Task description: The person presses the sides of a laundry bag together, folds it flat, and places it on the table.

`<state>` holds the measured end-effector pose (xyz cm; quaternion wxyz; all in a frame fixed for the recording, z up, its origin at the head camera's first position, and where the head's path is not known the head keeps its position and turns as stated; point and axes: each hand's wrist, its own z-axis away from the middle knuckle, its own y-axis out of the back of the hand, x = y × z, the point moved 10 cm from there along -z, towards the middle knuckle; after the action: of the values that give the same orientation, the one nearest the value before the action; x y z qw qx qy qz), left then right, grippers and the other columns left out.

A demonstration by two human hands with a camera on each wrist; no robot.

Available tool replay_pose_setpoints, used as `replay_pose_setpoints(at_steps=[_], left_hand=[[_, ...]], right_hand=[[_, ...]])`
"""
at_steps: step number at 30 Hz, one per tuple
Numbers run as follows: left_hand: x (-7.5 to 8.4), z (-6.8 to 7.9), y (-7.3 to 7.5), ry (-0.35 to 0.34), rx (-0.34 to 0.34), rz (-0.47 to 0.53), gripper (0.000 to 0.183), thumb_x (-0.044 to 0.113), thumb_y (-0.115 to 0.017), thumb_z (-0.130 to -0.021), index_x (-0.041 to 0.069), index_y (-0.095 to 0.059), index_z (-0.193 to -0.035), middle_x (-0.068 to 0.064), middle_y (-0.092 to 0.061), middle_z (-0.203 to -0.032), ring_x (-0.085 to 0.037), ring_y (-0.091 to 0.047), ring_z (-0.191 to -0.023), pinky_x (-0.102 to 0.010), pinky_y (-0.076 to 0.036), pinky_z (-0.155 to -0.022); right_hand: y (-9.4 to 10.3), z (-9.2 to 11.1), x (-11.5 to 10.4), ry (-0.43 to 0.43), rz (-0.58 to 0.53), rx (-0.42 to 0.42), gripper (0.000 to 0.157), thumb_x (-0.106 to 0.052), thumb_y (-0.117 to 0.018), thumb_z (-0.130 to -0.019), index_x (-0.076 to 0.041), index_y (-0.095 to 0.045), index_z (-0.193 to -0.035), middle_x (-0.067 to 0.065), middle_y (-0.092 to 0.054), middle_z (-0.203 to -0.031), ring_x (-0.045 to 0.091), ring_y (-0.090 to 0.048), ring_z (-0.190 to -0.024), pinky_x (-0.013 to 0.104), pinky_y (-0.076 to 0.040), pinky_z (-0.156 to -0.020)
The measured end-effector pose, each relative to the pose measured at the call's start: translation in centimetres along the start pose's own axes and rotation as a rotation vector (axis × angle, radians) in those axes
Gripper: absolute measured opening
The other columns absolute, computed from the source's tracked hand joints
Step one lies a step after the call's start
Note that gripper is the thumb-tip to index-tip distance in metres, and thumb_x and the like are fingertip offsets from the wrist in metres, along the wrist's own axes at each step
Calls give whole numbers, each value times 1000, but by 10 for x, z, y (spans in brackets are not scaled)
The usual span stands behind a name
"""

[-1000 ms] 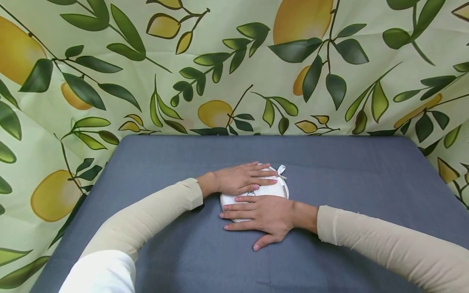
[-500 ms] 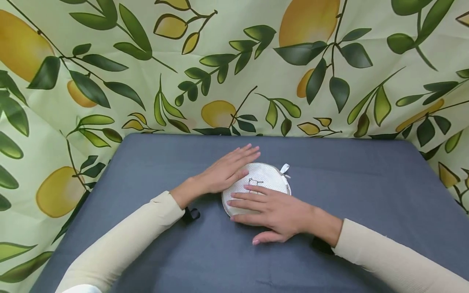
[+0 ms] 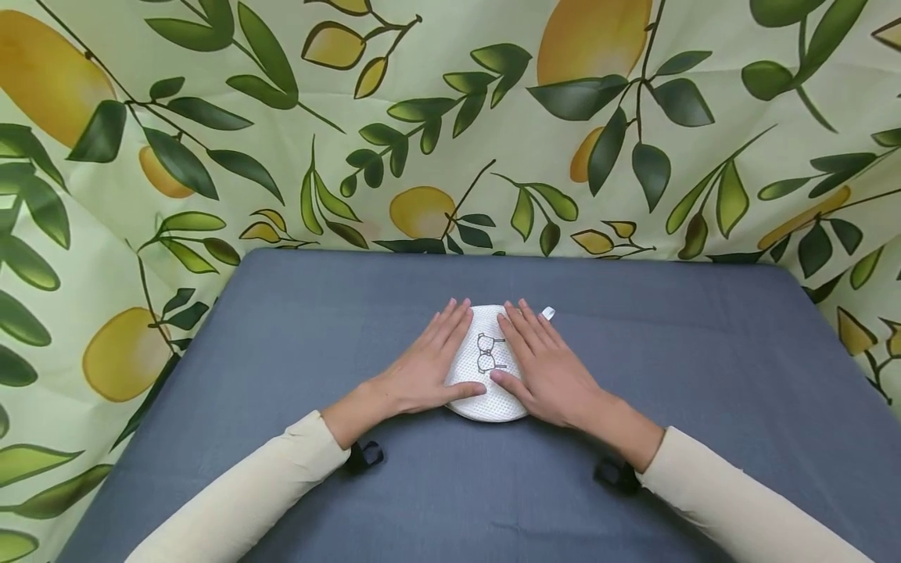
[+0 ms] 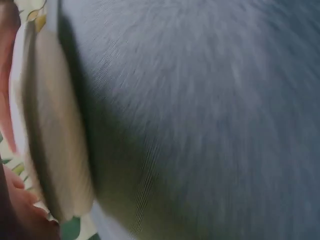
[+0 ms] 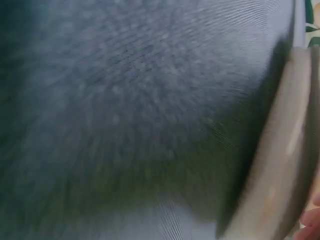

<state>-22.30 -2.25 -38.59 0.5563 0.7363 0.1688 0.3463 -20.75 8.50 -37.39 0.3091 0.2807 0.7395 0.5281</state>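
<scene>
A round white mesh laundry bag (image 3: 487,400) with a dark line drawing and a small white loop lies on the grey-blue cloth. On its left side rests my left hand (image 3: 421,374), fingers straight and pointing away from me. My right hand (image 3: 552,371) lies on the bag's right side in the same way. Both thumbs reach in toward the middle, their tips a short gap apart. In the left wrist view the bag's thick padded side (image 4: 57,130) shows, with part of a hand at the left edge. The right wrist view shows that side too, with fingertips (image 5: 311,218) at the lower right.
The table (image 3: 704,352) is covered with smooth grey-blue cloth. Behind and beside it hangs a curtain (image 3: 450,117) printed with lemons and leaves. A black strap (image 3: 366,455) shows under the left wrist, and another (image 3: 616,474) under the right.
My hands lay across the bag a second ago, one behind the other. They have lifted and turned, and now sit side by side on its left and right. More of the drawing shows.
</scene>
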Motion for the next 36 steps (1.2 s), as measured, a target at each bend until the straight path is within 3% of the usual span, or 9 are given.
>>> replay_pose_setpoints(at_steps=[5, 15, 21, 28, 36], left_hand=[[-4, -7, -23, 48, -69, -99, 106, 68, -49, -87, -3, -3, -151, -18, 0, -158, -32, 1, -144, -39, -1, -114], [-9, -11, -37, 69, -56, -133, 105, 68, -48, -88, -4, -5, -151, -20, -2, -158, -32, 1, -144, -39, -1, -114], [-8, -7, -36, 79, -27, -138, 105, 68, -49, -87, -3, -8, -151, -20, -4, -157, -31, 0, -144, -40, -3, -115], [-7, -6, -37, 89, -54, -147, 103, 69, -44, -88, -3, -5, -151, -17, 1, -158, -30, 4, -144, -39, -2, -114], [-9, -9, -39, 73, -41, -165, 101, 67, -45, -90, -6, -8, -150, -22, -3, -157, -33, 0, -144, -41, -4, -114]], right_hand=[[-17, -4, 7, -64, -3, -49, 75, -50, -35, -101, 5, -18, -150, 23, -12, -156, 36, -6, -143, 47, -9, -114], [-33, -4, 15, -83, -15, -60, 75, -50, -34, -101, 4, -17, -150, 22, -12, -156, 35, -7, -143, 46, -8, -114], [-37, -2, 12, -68, -28, -56, 76, -51, -32, -101, 4, -16, -150, 21, -10, -156, 33, -5, -144, 46, -7, -114], [-37, -1, 9, -51, -13, -67, 76, -51, -31, -101, 5, -15, -150, 21, -9, -157, 33, -3, -144, 46, -5, -114], [-40, -3, 11, -35, -17, -64, 75, -50, -31, -101, 6, -16, -150, 22, -9, -156, 34, -5, -144, 46, -6, -114]])
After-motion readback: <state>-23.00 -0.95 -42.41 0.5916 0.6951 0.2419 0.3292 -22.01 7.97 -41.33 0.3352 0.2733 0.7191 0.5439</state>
